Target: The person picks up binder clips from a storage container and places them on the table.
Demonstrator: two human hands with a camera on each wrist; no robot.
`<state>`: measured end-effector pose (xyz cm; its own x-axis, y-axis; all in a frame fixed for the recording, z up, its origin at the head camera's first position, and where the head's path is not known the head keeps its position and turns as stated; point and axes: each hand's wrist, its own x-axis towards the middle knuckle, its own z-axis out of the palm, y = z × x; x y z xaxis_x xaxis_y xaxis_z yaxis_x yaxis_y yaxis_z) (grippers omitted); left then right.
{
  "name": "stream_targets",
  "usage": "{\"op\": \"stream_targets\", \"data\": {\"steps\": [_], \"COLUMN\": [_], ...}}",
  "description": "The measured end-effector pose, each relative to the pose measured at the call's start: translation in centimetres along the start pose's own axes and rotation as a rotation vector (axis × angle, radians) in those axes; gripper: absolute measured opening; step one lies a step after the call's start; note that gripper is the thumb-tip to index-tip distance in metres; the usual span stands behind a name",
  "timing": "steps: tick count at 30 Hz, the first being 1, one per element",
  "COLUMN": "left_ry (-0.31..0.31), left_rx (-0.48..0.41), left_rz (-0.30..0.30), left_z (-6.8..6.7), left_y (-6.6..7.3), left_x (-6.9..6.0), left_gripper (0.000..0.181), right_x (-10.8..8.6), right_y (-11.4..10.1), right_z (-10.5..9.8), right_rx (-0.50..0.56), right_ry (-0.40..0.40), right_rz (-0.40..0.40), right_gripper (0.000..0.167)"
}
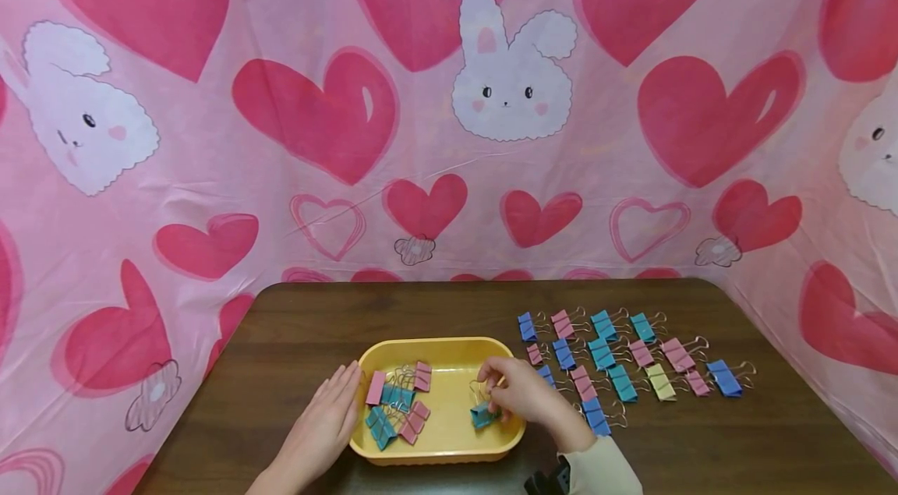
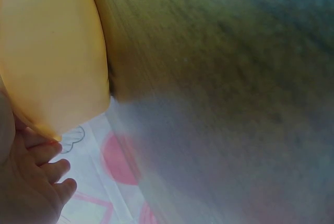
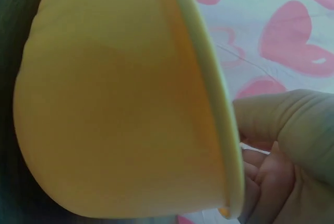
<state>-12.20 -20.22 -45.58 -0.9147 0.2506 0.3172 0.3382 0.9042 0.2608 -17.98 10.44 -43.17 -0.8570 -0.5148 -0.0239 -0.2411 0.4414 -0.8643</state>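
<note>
A yellow plastic tub [image 1: 438,450] sits near the table's front edge. Against its left rim rests my left hand [image 1: 324,413], fingers extended; the left wrist view shows that hand's fingers [image 2: 49,172] at the tub's edge. Over the tub's right end, my right hand [image 1: 522,392] pinches a teal binder clip [image 1: 482,415] by its wire end, low inside the tub. In the right wrist view the tub's wall hides the fingertips and the clip. Several pink and teal binder clips lie heaped in the tub's left half, among them a pink clip [image 1: 376,387] and a teal clip [image 1: 381,428].
Right of the tub, several blue, pink, teal and yellow binder clips lie in rough rows on the dark wooden table [image 1: 309,323], including a yellow clip [image 1: 660,383] and a blue clip [image 1: 724,378]. A pink cloth [image 1: 435,152] with hearts and rabbits hangs behind.
</note>
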Motion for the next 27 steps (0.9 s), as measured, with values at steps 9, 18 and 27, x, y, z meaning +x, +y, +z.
{"op": "stream_targets", "data": {"steps": [9, 18, 27], "left_ry": [-0.011, -0.012, -0.014], "left_rx": [-0.002, -0.004, -0.004], "left_rz": [-0.007, -0.01, -0.012], "left_z": [0.1, 0.1, 0.0], "left_y": [0.0, -0.1, -0.1], "left_x": [0.1, 0.0, 0.1], "left_gripper": [0.045, 0.044, 0.044], "right_x": [0.1, -0.6, -1.6], "right_y": [0.2, 0.5, 0.0], "right_z": [0.3, -0.6, -1.8], "right_rx": [-0.097, 0.267, 0.393], "right_ry": [0.115, 0.109, 0.154], "right_rz": [-0.141, -0.091, -0.084], "right_gripper": [0.008, 0.011, 0.022]}}
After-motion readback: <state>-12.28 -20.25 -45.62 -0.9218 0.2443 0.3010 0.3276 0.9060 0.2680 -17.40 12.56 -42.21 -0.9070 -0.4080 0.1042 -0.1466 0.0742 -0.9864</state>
